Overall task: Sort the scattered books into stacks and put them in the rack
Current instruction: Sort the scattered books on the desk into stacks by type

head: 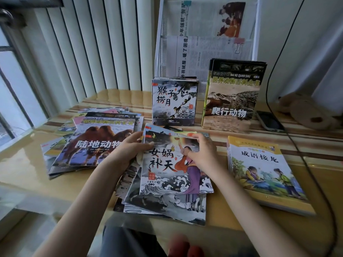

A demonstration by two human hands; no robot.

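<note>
Right now my left hand (130, 151) grips the left edge of the ink-painted picture book (167, 164), and my right hand (202, 153) pinches its top right corner, atop a loose pile at the counter's (27, 164) front. Left lies the camel book (96, 141); two stacks stand upright against the white mesh rack (161, 52), the monkey book (174, 101) beside the crocodile book (232, 97).

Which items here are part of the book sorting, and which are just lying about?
Job: ink-style picture books, camel book pile, yellow book, standing monkey book, crocodile book, white rack, both hands.
Lying about: phone, black cable.
</note>
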